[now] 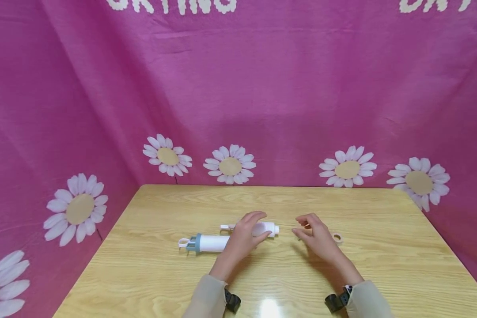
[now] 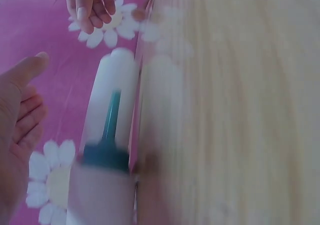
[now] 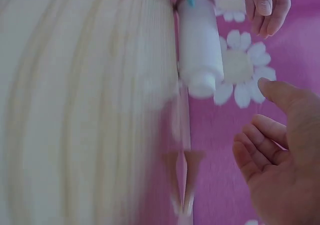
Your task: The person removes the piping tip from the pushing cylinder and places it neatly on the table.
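You are holding both hands above the worktop (image 1: 389,260), low in the centre of the head frame, and neither one is gripping anything. Your left hand (image 1: 242,237) is hanging over two white tubes, its grip standing wide, with thumb and fingers well apart; the left wrist view is showing a gap between it and the tubes, so it does not look to be touching them. Your right hand (image 1: 317,236) is hovering just to the right of centre, fingers bent loosely and thumb tip near the index finger but apart from it. The near tube (image 1: 215,243), with its teal collar (image 1: 198,243), is lying left of centre, its right end disappearing behind your left hand; the far tube (image 1: 266,229) is lying just behind it and pointing its narrow tip (image 1: 277,229) to the right. A small ring (image 1: 339,241) is resting just beyond your right hand, right of centre. You seem to be pausing between holds, with no tube lifted. If you are going for the far tube, the move is probably calling for lowering the left hand squarely onto its body, without knocking the near one.
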Action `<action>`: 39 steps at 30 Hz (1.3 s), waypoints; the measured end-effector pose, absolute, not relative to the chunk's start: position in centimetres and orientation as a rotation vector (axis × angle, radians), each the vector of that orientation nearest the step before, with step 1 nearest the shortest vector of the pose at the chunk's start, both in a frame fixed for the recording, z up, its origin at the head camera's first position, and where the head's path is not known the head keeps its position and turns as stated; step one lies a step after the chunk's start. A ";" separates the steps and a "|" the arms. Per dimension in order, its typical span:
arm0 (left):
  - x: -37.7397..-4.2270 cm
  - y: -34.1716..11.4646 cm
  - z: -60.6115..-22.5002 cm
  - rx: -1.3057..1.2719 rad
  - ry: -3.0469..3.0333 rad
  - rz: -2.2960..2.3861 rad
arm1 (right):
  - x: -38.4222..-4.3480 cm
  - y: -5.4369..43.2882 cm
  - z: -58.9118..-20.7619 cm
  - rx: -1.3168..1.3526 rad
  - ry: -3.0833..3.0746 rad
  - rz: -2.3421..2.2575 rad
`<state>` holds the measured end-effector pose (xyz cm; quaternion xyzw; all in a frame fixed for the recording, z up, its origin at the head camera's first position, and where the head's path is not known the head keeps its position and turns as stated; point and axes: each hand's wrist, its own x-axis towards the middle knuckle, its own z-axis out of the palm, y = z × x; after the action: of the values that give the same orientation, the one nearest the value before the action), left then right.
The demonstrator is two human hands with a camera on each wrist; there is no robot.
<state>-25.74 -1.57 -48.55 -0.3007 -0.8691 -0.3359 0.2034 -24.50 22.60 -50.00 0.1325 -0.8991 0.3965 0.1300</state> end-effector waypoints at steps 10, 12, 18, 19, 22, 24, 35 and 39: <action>-24.6 -8.6 -49.0 -0.785 -2.396 -0.916 | -24.5 17.4 -50.3 0.608 -2.543 1.116; -24.5 -10.0 -49.1 -0.764 -2.438 -0.905 | -24.5 16.6 -50.3 0.674 -2.531 1.093; -24.1 -14.2 -49.2 -0.630 -2.672 -0.948 | -24.3 14.2 -50.2 0.838 -2.601 1.059; -24.1 -14.7 -49.3 -0.604 -2.714 -0.961 | -24.2 13.8 -50.2 0.866 -2.615 1.042; -24.2 -16.1 -49.4 -0.557 -2.811 -0.986 | -24.2 12.7 -50.0 0.933 -2.654 1.001; -24.3 -16.7 -49.5 -0.554 -2.845 -0.995 | -24.2 12.0 -49.9 0.966 -2.663 0.956; -24.5 -18.7 -49.7 -0.628 -2.863 -1.063 | -24.3 9.7 -49.8 1.014 -2.751 0.796; -24.3 -19.1 -49.7 -0.622 -2.860 -1.111 | -24.4 9.4 -49.7 1.024 -2.767 0.813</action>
<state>-24.32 -19.09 -49.72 -0.1986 -0.9136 -0.3547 0.0054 -24.41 9.41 -49.75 0.3344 -0.9034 0.2654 0.0403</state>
